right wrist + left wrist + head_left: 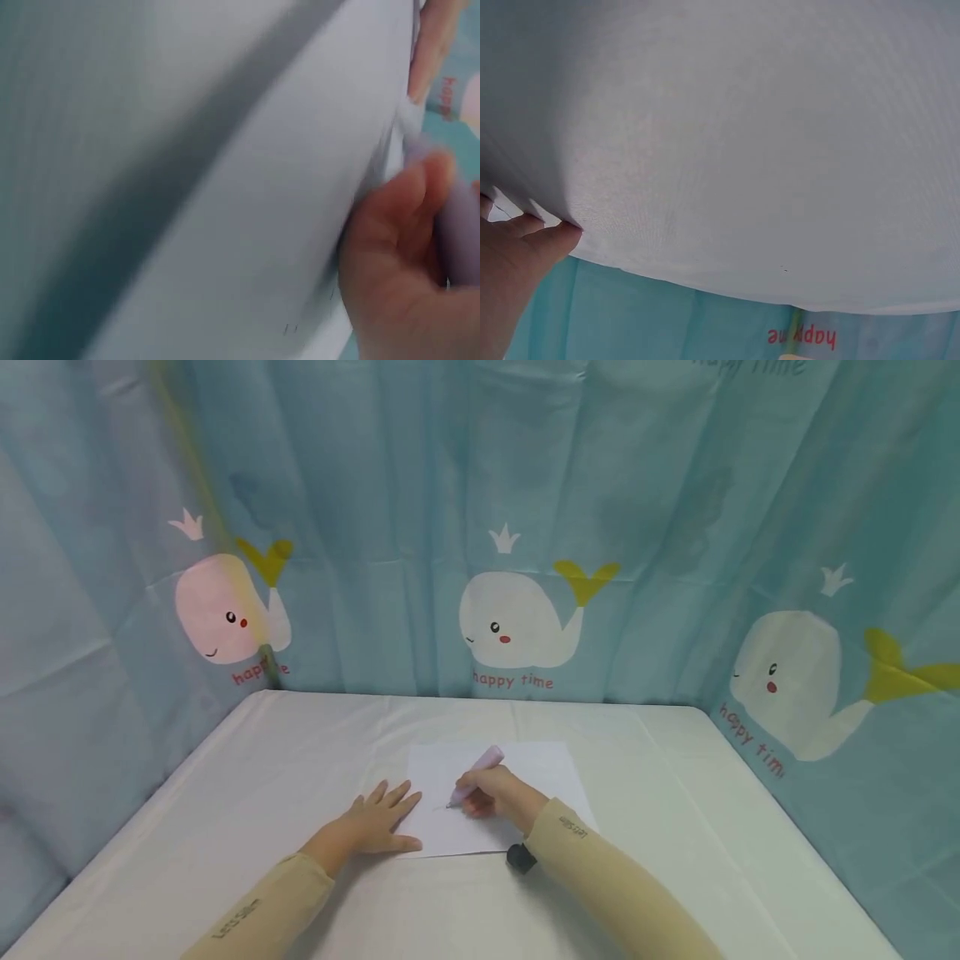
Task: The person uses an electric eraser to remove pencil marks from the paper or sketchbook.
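A white sheet of paper (pixel 536 793) lies on the white-covered table. My right hand (pixel 491 789) grips a thick pale purple marker (pixel 489 757), held slantwise with its tip at the paper. Short faint strokes show near the tip. In the right wrist view, thumb and fingers are curled round the blurred marker (pixel 456 232), and the paper (pixel 300 150) stretches beside the hand. My left hand (pixel 375 822) lies with spread fingers over the paper's left edge. The left wrist view catches only part of that hand (pixel 517 255) at its left border.
A small black object (pixel 519 858) sits by the right wrist at the paper's near edge. The white tablecloth (pixel 262 793) reaches to a blue curtain (pixel 375 610) printed with whales, which surrounds the table at the back and both sides.
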{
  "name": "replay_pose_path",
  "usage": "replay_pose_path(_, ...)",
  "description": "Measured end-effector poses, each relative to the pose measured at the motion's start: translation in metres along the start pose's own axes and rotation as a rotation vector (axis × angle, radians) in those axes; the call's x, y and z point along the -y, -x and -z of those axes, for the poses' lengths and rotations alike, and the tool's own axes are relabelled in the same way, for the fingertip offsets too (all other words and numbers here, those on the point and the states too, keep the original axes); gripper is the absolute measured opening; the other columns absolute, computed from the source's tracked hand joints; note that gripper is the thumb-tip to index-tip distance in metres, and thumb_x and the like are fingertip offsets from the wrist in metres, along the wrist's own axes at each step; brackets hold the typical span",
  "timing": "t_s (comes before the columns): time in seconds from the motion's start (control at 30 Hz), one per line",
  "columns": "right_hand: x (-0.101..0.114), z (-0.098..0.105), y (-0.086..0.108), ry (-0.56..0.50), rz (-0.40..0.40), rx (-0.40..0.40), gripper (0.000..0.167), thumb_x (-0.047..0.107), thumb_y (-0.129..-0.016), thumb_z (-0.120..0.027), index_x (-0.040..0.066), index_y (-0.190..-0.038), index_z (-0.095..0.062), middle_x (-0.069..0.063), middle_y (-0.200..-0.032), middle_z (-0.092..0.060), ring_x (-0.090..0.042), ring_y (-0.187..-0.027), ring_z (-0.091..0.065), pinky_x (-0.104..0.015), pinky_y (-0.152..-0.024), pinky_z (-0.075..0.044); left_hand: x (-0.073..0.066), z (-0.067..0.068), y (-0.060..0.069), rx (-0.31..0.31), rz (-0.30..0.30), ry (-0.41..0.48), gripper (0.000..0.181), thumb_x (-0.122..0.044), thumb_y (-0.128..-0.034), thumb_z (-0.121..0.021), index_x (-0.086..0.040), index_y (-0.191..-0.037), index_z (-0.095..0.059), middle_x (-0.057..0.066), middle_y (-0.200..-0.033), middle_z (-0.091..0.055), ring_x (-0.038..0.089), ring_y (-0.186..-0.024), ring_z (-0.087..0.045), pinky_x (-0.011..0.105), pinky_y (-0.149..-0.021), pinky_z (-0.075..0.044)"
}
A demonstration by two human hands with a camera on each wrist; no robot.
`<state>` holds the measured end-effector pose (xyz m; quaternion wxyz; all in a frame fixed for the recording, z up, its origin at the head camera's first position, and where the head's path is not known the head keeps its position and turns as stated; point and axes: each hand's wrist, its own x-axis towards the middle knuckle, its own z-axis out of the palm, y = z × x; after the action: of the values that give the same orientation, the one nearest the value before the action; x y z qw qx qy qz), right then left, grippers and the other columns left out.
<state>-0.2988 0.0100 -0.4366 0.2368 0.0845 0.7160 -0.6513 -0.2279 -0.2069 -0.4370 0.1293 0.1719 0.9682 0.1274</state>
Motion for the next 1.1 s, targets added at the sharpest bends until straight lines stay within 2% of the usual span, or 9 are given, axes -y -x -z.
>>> replay_pose_path(0.1, 0.0000, 0.0008, -0.0004, 0.002, 0.007, 0.005, 0.018, 0.008, -0.085, -0.068, -0.003, -0.097, -0.061, -0.007, -0.065, -0.059, -0.012, -0.051, -0.054, -0.022, -0.050, -0.047, 0.0001, -0.0005, -0.0005, 0.000, -0.005, 0.002, 0.085, -0.057, -0.0858, -0.064, -0.006, -0.149, -0.037, 0.020, -0.157, -0.024, 0.052, -0.141, -0.013, 0.072, -0.104, -0.016)
replay_pose_path(0.27, 0.0029, 0.0008, 0.0017, 0.008, -0.028, 0.040, 0.020, 0.008, -0.085, -0.068, -0.004, -0.098, -0.060, -0.008, -0.065, -0.059, -0.012, -0.051, -0.053, -0.021, -0.050, -0.046, 0.0009, -0.0010, 0.0001, 0.003, -0.001, 0.002, 0.086, -0.057, -0.0859, -0.064, -0.006, -0.149, -0.036, 0.020, -0.157, -0.023, 0.052, -0.141, -0.013, 0.072, -0.104, -0.016)
replay_pose_path(0.47, 0.0054, -0.0008, 0.0030, 0.005, -0.035, 0.030, 0.021, 0.009, -0.086, -0.069, -0.004, -0.100, -0.060, -0.008, -0.066, -0.059, -0.013, -0.051, -0.053, -0.022, -0.051, -0.047, 0.0018, -0.0008, -0.0009, 0.000, -0.005, -0.009, 0.086, -0.058, -0.0856, -0.064, -0.006, -0.149, -0.037, 0.020, -0.157, -0.024, 0.052, -0.141, -0.013, 0.073, -0.104, -0.016)
replay_pose_path(0.57, 0.0047, -0.0002, 0.0021, 0.009, -0.022, 0.039, 0.018, 0.010, -0.086, -0.068, -0.003, -0.097, -0.061, -0.008, -0.065, -0.058, -0.012, -0.051, -0.053, -0.022, -0.050, -0.047, 0.0031, -0.0017, -0.0021, 0.000, -0.009, 0.000, 0.087, -0.058, -0.0855, -0.063, -0.006, -0.149, -0.036, 0.020, -0.157, -0.024, 0.053, -0.141, -0.013, 0.073, -0.104, -0.016)
replay_pose_path(0.77, 0.0013, 0.0017, 0.0009, -0.054, -0.005, 0.063, 0.010, 0.009, -0.085, -0.062, -0.001, -0.087, -0.061, -0.007, -0.061, -0.057, -0.013, -0.049, -0.052, -0.022, -0.049, -0.047, 0.0032, -0.0009, -0.0021, 0.009, -0.025, 0.030, 0.090, -0.062, -0.0849, -0.061, -0.004, -0.149, -0.035, 0.022, -0.157, -0.022, 0.054, -0.141, -0.011, 0.074, -0.104, -0.012)
replay_pose_path(1.1, 0.0021, -0.0043, 0.0025, -0.057, 0.019, -0.030, 0.010, 0.005, -0.082, -0.063, -0.004, -0.088, -0.061, -0.005, -0.056, -0.055, -0.010, -0.045, -0.050, -0.021, -0.045, -0.044, 0.0014, -0.0015, -0.0020, 0.004, -0.007, 0.004, 0.087, -0.059, -0.0856, -0.063, -0.006, -0.149, -0.036, 0.020, -0.157, -0.023, 0.052, -0.141, -0.011, 0.073, -0.104, -0.014)
